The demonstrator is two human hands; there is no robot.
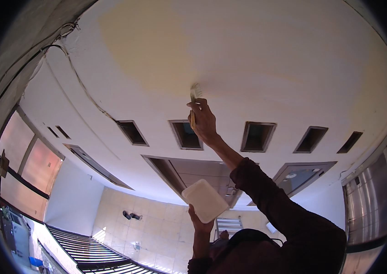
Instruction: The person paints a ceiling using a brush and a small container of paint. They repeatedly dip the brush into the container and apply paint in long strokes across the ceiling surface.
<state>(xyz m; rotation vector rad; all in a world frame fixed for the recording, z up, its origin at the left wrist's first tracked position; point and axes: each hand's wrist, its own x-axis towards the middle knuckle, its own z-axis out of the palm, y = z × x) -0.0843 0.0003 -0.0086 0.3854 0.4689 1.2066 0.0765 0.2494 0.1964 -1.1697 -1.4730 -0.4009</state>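
My right hand (204, 122) is raised with its fingers closed round the handle of a paintbrush (195, 92). The bristles meet the wall (248, 50), at the lower edge of a pale yellow patch (145, 43); the rest of the wall around it looks whitish. Lower down, my left hand (201, 224) grips a white, shallow plastic container (205, 201) with rounded corners. Its contents cannot be made out from this angle.
Below the brush runs a row of small vents (258, 137), above a doorway (189, 171). Loose cables (81, 89) hang along the left. Far beneath lie a tiled floor (152, 223), dark slippers (132, 215), a stepladder (228, 223) and a black railing (88, 249).
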